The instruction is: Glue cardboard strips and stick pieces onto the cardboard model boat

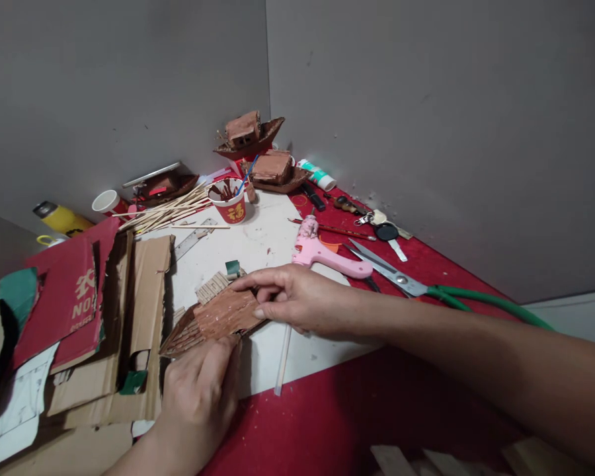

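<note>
A small brown-painted model roof piece (217,318) made of thin sticks lies on a white sheet (262,244) over the red tablecloth (337,410). My right hand (297,297) reaches in from the right and pinches the piece's right edge with thumb and fingers. My left hand (201,390) comes up from below, its fingers curled against the piece's near edge. A loose wooden stick (282,360) lies just under my right hand.
Cardboard scraps (129,330) and red card (69,297) lie at left. A pink glue gun (322,251), green-handled scissors (426,287), a red paper cup of brown paint (231,201), a stick bundle (168,210) and brown model boats (250,135) sit near the grey corner walls.
</note>
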The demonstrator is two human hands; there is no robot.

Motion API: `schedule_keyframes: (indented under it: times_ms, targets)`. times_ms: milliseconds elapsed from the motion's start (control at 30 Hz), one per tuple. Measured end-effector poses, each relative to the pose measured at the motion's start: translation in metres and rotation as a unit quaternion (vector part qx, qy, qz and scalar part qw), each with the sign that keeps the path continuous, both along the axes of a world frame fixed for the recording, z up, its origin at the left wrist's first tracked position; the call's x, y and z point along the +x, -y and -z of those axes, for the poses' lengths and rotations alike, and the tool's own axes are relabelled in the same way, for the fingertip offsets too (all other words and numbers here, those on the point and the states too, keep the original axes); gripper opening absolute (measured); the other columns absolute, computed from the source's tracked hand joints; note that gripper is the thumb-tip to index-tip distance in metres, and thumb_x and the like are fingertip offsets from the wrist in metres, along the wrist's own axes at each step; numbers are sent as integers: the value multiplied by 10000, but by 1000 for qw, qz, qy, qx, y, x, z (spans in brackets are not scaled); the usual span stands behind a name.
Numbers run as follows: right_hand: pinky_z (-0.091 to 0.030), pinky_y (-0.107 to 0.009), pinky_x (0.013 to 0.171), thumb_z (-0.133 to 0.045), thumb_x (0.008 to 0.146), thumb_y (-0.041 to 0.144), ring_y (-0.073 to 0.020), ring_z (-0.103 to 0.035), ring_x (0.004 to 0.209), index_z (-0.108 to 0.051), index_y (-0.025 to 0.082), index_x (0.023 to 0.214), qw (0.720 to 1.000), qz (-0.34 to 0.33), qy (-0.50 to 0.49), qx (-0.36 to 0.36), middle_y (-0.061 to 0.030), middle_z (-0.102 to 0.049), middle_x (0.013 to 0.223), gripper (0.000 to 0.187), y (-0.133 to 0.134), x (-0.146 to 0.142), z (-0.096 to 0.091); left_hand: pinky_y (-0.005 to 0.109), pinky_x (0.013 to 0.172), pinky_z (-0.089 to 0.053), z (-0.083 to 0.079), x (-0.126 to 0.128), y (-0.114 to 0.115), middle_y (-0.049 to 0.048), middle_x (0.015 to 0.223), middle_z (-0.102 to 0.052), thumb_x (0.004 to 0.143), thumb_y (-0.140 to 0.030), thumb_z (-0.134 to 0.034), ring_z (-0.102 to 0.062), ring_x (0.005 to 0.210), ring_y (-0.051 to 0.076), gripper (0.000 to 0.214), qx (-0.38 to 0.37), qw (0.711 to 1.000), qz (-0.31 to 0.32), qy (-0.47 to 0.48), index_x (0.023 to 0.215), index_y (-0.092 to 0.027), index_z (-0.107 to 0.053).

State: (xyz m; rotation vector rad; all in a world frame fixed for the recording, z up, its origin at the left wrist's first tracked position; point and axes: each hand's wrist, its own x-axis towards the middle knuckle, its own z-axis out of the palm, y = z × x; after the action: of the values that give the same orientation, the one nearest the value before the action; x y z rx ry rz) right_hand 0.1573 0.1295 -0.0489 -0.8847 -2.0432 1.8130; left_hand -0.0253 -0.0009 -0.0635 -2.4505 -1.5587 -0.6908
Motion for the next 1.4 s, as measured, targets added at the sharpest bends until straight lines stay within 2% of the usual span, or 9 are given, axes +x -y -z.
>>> schedule_keyframes:
  times_ms: [233,433,567,733,933,1067,1200,1400]
  targets:
    - [-321,-124,379,-567,802,32,-21,-405,434,-617,210,1266,1000,15,-14,-2,53,-543,710,499,1,-1,-1,251,517,-457,-3,2,-2,13,634,-655,897,-91,-533,-629,525,149,93,-3,1000,-18,6,879,-166,-584]
    - [-317,-136,313,-543,818,53,-8,-400,353,-583,211,1294,998,18,-18,-63,66,-520,720,503,2,-2,0,239,565,-515,-4,2,-3,41,727,-729,927,-141,-523,-689,595,155,106,34,999,-14,8,1003,-148,-597]
    - [-321,-125,307,-558,821,70,-5,-387,348,-601,219,1258,996,28,-40,-77,72,-515,692,463,2,-4,5,238,590,-532,-4,3,-1,55,777,-747,920,-144,-547,-698,615,152,127,37,999,-17,21,1036,-137,-598]
    - [-322,-131,309,-573,815,68,-11,-389,346,-610,199,1225,994,43,-51,-86,71,-525,675,433,4,-5,7,232,639,-540,-1,0,5,46,800,-737,897,-149,-594,-695,652,143,203,16,998,-28,52,1099,-136,-588]
    - [-322,-143,317,-582,819,97,-13,-395,339,-601,192,1236,993,54,-47,-90,61,-556,691,429,4,-5,6,237,637,-533,-3,0,10,32,812,-723,905,-147,-571,-690,670,144,219,-12,997,-34,70,1124,-155,-570]
    - [-312,-153,324,-604,807,126,-15,-398,332,-605,180,1204,992,66,-65,-86,58,-582,690,401,3,-5,5,224,604,-509,-8,0,14,16,758,-689,885,-139,-593,-661,624,133,215,-15,995,-32,90,1097,-154,-562]
    - [-306,-164,320,-623,785,171,-24,-405,322,-596,158,1178,989,90,-73,-94,69,-572,659,394,2,-5,4,205,581,-476,-17,-1,17,1,690,-642,875,-90,-566,-610,572,112,114,12,994,-24,107,962,-164,-566]
    - [-297,-175,318,-649,743,254,-27,-398,326,-589,168,1192,988,108,-68,-84,72,-557,669,461,3,-9,9,188,556,-449,-35,-6,21,-32,633,-609,889,-74,-506,-587,539,93,133,84,983,-107,121,858,-197,-548]
